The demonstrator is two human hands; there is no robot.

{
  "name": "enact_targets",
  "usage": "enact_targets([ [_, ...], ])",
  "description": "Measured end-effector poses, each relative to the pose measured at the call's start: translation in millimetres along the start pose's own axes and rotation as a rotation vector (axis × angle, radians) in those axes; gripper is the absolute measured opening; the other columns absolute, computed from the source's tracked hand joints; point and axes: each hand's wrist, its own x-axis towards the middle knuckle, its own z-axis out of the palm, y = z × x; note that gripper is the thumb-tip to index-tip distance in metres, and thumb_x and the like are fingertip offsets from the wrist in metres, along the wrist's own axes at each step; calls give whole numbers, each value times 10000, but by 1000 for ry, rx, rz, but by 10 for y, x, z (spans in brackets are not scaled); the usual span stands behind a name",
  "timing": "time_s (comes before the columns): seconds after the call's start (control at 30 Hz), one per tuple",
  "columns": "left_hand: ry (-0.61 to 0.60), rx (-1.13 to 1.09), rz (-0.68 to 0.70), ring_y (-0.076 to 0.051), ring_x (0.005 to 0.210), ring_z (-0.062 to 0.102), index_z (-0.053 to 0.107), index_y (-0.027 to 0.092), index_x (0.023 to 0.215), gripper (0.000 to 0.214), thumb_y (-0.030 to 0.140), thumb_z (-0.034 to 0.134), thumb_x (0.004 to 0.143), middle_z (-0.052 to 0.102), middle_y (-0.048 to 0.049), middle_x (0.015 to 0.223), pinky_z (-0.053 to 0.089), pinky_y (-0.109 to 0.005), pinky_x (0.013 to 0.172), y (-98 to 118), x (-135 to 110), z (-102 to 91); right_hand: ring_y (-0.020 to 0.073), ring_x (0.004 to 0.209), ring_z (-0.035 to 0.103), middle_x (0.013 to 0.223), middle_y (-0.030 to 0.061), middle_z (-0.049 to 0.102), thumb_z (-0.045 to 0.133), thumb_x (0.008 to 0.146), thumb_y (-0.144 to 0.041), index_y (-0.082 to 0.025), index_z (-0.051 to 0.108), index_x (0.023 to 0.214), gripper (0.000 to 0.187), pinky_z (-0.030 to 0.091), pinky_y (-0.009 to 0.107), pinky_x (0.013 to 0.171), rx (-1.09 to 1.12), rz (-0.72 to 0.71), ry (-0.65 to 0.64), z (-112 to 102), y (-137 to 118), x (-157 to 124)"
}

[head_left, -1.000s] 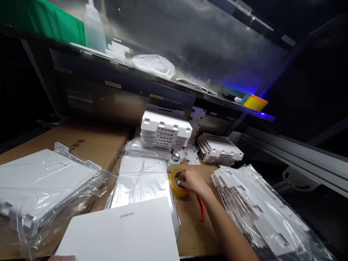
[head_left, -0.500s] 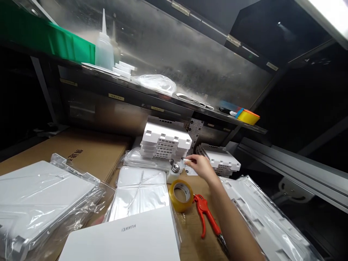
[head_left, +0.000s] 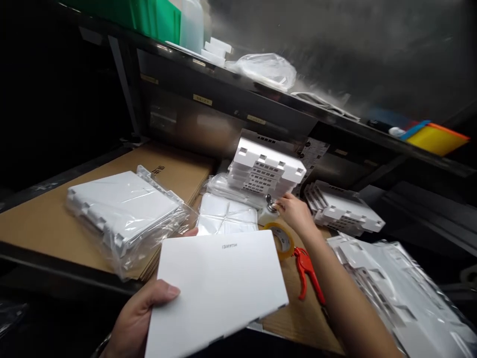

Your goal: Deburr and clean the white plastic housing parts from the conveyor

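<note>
The left hand [head_left: 136, 313] grips a white panel [head_left: 219, 283] by its left edge, thumb flat on the top face and a fingertip showing past the far edge. The panel is tilted and held up over the front edge of the brown surface [head_left: 288, 318], its HUAWEI lettering upside down to the camera. The right hand [head_left: 298, 214] reaches to a small white bottle [head_left: 265, 217] with a metal top, toward the back edge of the surface; its fingers are drawn together at that top (whether they pinch anything, I cannot tell).

In front of the bottle lies a roll of yellow tape [head_left: 286, 240], and just beside it, nearer the front edge, a red-handled tool [head_left: 303, 258], partly behind the right forearm. A string-tied white bundle [head_left: 227, 214] sits beyond the panel. Near the back edge a stack of white cases [head_left: 266, 169] rises behind the bottle, with a lower stack [head_left: 346, 209] to its right. Plastic-wrapped white parts [head_left: 406, 298] fill the right front corner. At the left, a bagged white unit [head_left: 126, 204] rests on stacked cardboard [head_left: 179, 164], near its right edge. Above the back edge, a shelf [head_left: 316, 112] carries a green bin [head_left: 149, 20], a clear plastic bag [head_left: 266, 69] and a yellow object [head_left: 436, 139] toward its right end.
</note>
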Motion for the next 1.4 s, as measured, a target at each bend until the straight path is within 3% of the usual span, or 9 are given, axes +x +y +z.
enact_targets([
  [0.1,-5,1,-7,-383,1095,729,512,290,1522,835,197,711,716,796,-52,1190,630,-490,888,17,-58,97,220,857,676,1112,100,708,611,973,-314,-201,771,1004,198,495,345,782,107,26,112,-137,-100,-192],
  [0.2,31,66,10,-378,992,747,530,251,1509,836,193,711,695,797,-79,1154,634,-463,784,-28,-120,140,198,819,666,1021,63,719,629,982,-451,-241,722,1083,251,523,321,711,510,23,226,-329,-421,-615],
  [0.3,80,156,30,-346,876,754,522,244,1512,886,212,767,662,806,-74,1090,588,-360,631,-106,-187,179,163,732,635,880,20,689,698,954,-367,-271,727,1029,125,519,292,646,943,-52,149,-447,-927,-1128],
  [0.5,61,198,-79,-364,896,761,306,312,1621,1090,290,843,673,811,-65,1088,560,-348,625,-251,-314,287,157,745,626,841,19,659,740,834,-136,-246,734,885,121,489,257,575,1164,-112,137,-325,-1608,-1618],
  [0.67,-14,150,-98,-350,980,755,264,378,1626,1088,275,829,702,802,-41,1134,548,-325,671,-338,-385,364,156,730,634,816,13,642,773,767,-110,-250,739,833,158,471,230,511,1149,-69,216,-270,-1626,-1662],
  [0.9,-131,229,-38,-356,1159,700,379,411,1579,906,285,771,772,725,-30,1333,389,-493,1144,-388,-406,383,134,685,609,784,-16,634,697,703,-33,-253,692,800,241,441,214,496,1042,-96,264,-317,-1621,-1712],
  [1.03,-108,315,-103,-409,1309,602,306,460,1595,964,383,797,769,673,-36,1417,378,-520,1128,-405,-390,306,140,716,613,788,-19,624,689,690,-20,-255,686,785,253,459,221,537,1057,-84,262,-315,-1611,-1713],
  [1.17,-141,263,-34,-370,1292,626,427,444,1549,907,343,826,741,720,-10,1338,335,-474,1198,-430,-354,271,154,727,632,796,-8,651,730,715,-36,-260,724,805,241,470,235,542,1063,-89,224,-329,-1595,-1724],
  [1.4,-262,282,29,-403,1241,646,489,335,1521,766,359,802,821,668,-99,1415,509,-600,1074,-407,-271,287,146,730,634,800,-13,649,707,697,-13,-253,721,800,261,473,230,553,1051,-84,225,-333,-1577,-1750],
])
